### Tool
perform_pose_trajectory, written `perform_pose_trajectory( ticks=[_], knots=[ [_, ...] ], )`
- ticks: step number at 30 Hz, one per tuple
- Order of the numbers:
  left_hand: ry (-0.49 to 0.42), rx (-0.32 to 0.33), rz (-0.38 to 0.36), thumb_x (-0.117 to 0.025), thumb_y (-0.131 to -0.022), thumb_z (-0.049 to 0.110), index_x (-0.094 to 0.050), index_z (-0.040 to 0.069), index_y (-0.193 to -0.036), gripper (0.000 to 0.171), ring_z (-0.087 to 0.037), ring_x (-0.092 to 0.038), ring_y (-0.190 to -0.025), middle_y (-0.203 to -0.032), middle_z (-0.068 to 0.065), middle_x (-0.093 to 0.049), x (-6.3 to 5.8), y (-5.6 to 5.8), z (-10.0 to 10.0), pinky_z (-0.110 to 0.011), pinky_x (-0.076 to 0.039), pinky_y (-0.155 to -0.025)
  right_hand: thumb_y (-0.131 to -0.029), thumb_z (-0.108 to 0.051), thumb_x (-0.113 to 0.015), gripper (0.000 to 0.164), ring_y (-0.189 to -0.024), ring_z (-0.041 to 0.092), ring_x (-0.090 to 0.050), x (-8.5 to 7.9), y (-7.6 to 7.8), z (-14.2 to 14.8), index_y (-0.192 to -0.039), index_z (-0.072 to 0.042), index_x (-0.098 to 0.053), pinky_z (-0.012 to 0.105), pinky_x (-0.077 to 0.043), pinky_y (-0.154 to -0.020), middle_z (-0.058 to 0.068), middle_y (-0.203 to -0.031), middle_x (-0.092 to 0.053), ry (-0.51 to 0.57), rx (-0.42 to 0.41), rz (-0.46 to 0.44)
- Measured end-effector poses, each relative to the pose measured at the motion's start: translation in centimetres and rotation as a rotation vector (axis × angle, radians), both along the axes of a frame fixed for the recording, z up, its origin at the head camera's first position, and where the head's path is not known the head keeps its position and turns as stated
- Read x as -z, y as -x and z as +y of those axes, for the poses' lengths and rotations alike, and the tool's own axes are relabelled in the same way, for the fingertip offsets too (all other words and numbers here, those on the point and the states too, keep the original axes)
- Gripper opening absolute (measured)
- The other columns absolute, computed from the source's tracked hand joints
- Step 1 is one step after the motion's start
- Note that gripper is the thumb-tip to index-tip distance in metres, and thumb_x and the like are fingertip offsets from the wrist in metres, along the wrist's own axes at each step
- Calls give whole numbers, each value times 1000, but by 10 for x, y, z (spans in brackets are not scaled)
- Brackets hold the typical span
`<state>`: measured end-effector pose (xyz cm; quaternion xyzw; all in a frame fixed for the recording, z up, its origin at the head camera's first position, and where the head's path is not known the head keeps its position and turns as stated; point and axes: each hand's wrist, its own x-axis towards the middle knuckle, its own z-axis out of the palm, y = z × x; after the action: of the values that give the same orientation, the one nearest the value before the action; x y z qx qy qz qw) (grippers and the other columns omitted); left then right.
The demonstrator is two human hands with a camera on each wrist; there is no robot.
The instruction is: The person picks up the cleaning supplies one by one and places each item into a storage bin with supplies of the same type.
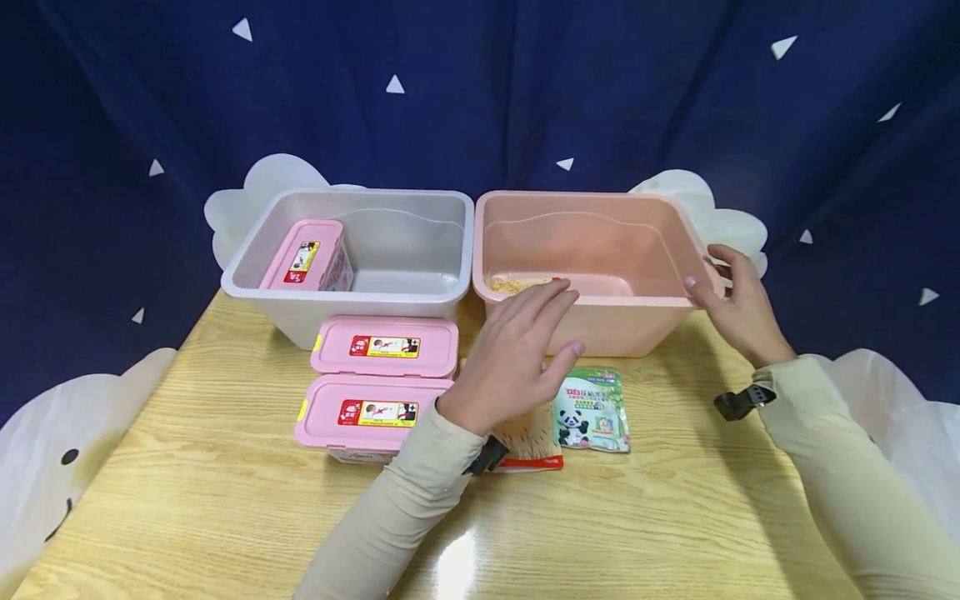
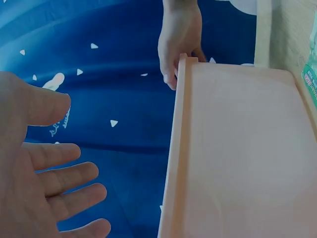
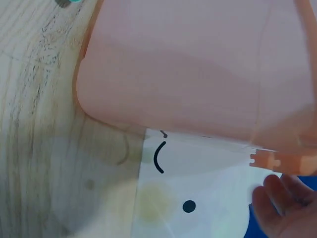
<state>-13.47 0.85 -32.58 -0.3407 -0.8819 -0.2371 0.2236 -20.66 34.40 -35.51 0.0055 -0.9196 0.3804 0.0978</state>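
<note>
My left hand (image 1: 517, 358) hovers over the front wall of the peach bin (image 1: 592, 329), its fingers extended and holding nothing. In the left wrist view, its spread fingers stand apart from the bin's rim. My right hand (image 1: 742, 304) holds the bin's right end, thumb over the rim and fingers outside by the handle (image 3: 285, 162). Inside the bin lies a yellowish packet (image 1: 517, 285), partly hidden by the front rim. Under my left hand, a brown packet (image 1: 532, 442) with a red edge is partly covered. Beside it lies a green-white panda packet (image 1: 592, 412).
A light grey bin (image 1: 405, 250) stands left of the peach one, with a pink-lidded box (image 1: 303, 258) inside. Two more pink-lidded boxes (image 1: 382, 346) sit before it on the wooden table (image 1: 225, 483). A dark blue curtain (image 1: 480, 100) hangs behind.
</note>
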Motion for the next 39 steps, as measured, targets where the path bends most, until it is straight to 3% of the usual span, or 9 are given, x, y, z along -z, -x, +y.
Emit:
perform_pose_trajectory(
  ticks=[5, 9, 11, 17, 19, 25, 28, 33, 39],
  knots=[
    [-7, 7, -18, -57, -96, 35, -53, 7, -141, 52, -24, -49, -138, -149, -9, -52, 5, 1, 3, -41, -41, -115, -100, -41, -49, 71, -140, 43, -35, 8, 5, 6, -158, -13, -18, 28, -40, -99, 19, -161, -25, 48, -20, -45],
    [-18, 19, -60, -58, -96, 33, -53, 7, -141, 52, -24, -49, -139, -149, -9, -52, 11, 2, 4, -41, -40, -116, -100, -39, -49, 74, -142, 43, -29, 14, 10, 5, -160, -13, -13, 50, -28, -117, 23, -163, -21, 95, -57, -58],
    [-20, 21, -85, -58, -96, 33, -52, 7, -141, 53, -24, -48, -139, -149, -9, -51, 14, 2, 4, -40, -39, -117, -99, -38, -49, 74, -144, 44, -26, 15, 11, 4, -160, -13, -12, 59, -20, -119, 23, -163, -20, 117, -72, -51],
    [-42, 43, -137, -58, -96, 32, -50, 8, -143, 53, -24, -47, -141, -151, -8, -50, 18, 3, 6, -39, -37, -119, -98, -40, -50, 77, -147, 44, -25, 14, 15, 3, -160, -16, -12, 61, -19, -120, 20, -164, -19, 112, -73, -62],
    [-73, 67, -186, -58, -97, 32, -50, 8, -143, 53, -24, -47, -141, -151, -7, -50, 19, 3, 7, -39, -37, -119, -98, -40, -50, 77, -147, 44, -24, 14, 14, 4, -160, -17, -11, 61, -19, -120, 20, -165, -19, 112, -69, -75],
    [-220, 155, -429, -58, -97, 26, -56, 8, -137, 44, -19, -48, -139, -145, -5, -55, 28, 4, 22, -32, -35, -120, -99, -41, -50, 77, -147, 46, -24, 13, 10, 10, -160, -18, -11, 62, -19, -120, 22, -164, -19, 106, -57, -79],
    [-210, 168, -471, -58, -97, 29, -58, 10, -135, 42, -15, -48, -139, -144, -3, -56, 34, -1, 35, -27, -36, -118, -99, -41, -50, 77, -146, 47, -24, 12, 8, 12, -160, -18, -12, 63, -18, -119, 23, -164, -19, 105, -50, -71],
    [-191, 137, -509, -55, -98, 31, -57, 12, -137, 43, -16, -48, -139, -144, -2, -57, 52, -7, 53, -29, -39, -116, -99, -43, -49, 77, -147, 47, -23, 14, 9, 12, -161, -19, -9, 64, -17, -120, 22, -165, -16, 113, -62, -86],
    [-217, 86, -589, -56, -98, 37, -54, 11, -140, 50, -20, -49, -139, -146, -5, -55, 84, 3, 58, -34, -41, -115, -99, -43, -49, 77, -146, 47, -24, 15, 10, 6, -161, -18, -9, 65, -19, -119, 22, -165, -16, 131, -72, -85]
  ],
)
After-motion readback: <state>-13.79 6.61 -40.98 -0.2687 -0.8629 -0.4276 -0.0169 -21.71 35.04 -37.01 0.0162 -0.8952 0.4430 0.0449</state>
